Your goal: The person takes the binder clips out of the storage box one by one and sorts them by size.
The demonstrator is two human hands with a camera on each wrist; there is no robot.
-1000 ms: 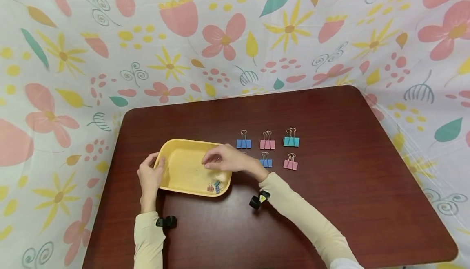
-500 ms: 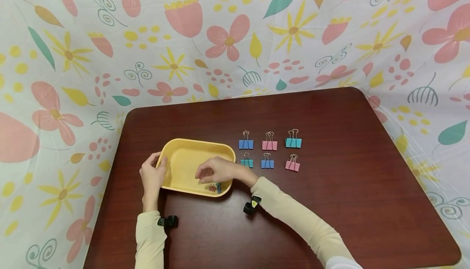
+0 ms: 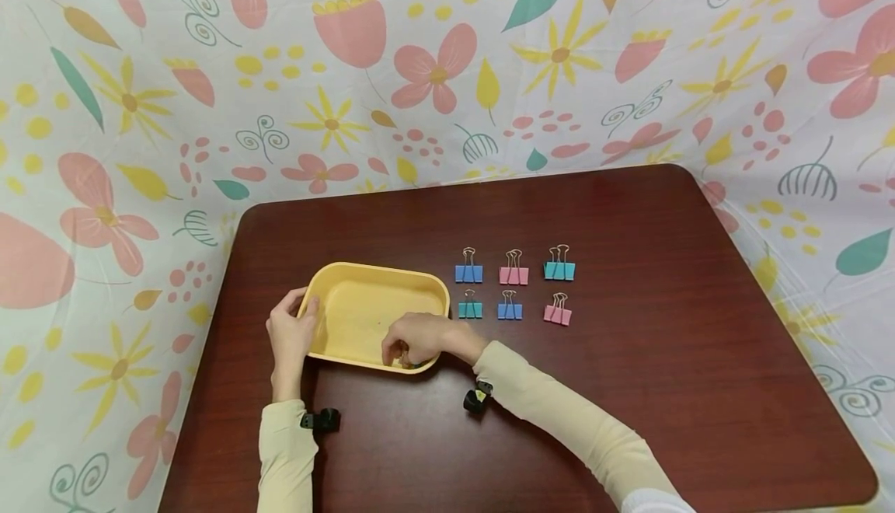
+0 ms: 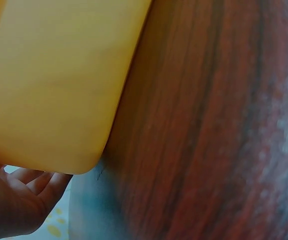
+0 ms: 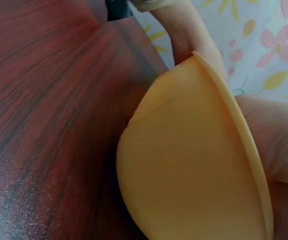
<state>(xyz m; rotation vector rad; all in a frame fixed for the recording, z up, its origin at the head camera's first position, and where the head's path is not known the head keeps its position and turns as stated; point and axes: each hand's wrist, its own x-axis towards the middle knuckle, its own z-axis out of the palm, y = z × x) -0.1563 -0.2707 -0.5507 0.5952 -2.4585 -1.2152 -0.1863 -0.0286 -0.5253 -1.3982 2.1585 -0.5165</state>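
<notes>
A yellow plastic tray (image 3: 353, 307) sits on the dark red-brown table. My left hand (image 3: 290, 334) grips its left end, thumb over the rim and fingers outside; the left wrist view shows those fingers (image 4: 48, 192) against the tray's outer wall. My right hand (image 3: 423, 336) reaches over the right side into the near right corner, fingers bent down onto the small binder clips (image 3: 414, 365) there. The hand covers most of these clips, and I cannot tell whether the fingertips pinch one. In the right wrist view, the tray wall (image 5: 189, 160) partly hides the right hand.
Right of the tray, binder clips lie in two rows. The back row has a blue clip (image 3: 468, 273), a pink one (image 3: 513, 275) and a teal one (image 3: 559, 270). In front are a teal clip (image 3: 470, 310), a blue one (image 3: 510, 311) and a pink one (image 3: 557, 314).
My right hand has come down and nearer to me inside the tray, onto the small clips in the corner. My left hand keeps its grip on the tray.
</notes>
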